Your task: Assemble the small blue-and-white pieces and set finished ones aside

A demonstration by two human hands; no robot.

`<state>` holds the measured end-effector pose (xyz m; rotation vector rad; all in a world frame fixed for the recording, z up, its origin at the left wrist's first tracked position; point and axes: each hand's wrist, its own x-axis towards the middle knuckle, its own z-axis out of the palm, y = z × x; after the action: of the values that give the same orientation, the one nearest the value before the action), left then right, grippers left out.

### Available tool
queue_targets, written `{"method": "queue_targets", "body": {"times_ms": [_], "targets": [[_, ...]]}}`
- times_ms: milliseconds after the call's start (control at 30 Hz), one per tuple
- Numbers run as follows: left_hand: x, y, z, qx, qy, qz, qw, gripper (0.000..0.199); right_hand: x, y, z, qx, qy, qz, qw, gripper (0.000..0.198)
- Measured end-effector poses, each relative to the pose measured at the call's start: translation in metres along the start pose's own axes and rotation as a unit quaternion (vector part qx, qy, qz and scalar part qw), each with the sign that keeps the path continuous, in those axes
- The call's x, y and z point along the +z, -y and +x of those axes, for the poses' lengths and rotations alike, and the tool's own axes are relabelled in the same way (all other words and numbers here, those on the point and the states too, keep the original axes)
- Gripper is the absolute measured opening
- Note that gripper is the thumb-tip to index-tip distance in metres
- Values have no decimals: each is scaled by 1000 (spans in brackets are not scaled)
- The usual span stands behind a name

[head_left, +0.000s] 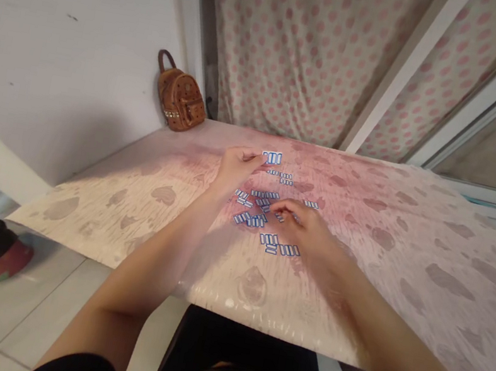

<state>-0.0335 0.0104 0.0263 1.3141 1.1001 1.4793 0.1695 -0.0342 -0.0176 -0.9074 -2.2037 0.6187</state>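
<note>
We pinch raised pieces (272, 158) in left hand (235, 165); right hand (303, 222) half curled, hold unclear; many loose pieces (255, 220) untaken.

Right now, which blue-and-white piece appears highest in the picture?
The blue-and-white piece in the fingertip grip of the left hand. Its markings look larger than those on the scattered pieces, which all appear lower in view.

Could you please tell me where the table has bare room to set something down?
There is room on the tablecloth right of the right hand, and left of the left hand, nearer than the brown backpack. The middle is crowded: white-and-blue pieces lie scattered between and around the hands.
</note>
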Motion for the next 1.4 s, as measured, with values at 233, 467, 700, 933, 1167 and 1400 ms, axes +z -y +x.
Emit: {"method": "queue_targets", "body": {"times_ms": [233, 467, 700, 933, 1167, 1400], "targets": [[1, 2, 2, 8, 24, -14, 1000, 10, 24, 2, 9, -44, 66, -105, 991, 28], [1, 0, -1, 16, 31, -22, 999, 12, 28, 2, 13, 8, 88, -146, 985, 25], [4, 0, -1, 0, 32, -31, 999, 10, 28, -8, 12, 54, 88, -131, 986, 12], [5, 0, -3, -2, 35, -21, 999, 9, 27, -8, 9, 89, 39, -73, 993, 3], [10, 4, -8, -8, 38, -6, 999, 8, 5, -13, 7, 114, -48, 74, 990, 3], [12, 10, -8, -17, 41, -5, 999, 7, -10, -19, 2, 123, -26, 79, 989, 7]]}}
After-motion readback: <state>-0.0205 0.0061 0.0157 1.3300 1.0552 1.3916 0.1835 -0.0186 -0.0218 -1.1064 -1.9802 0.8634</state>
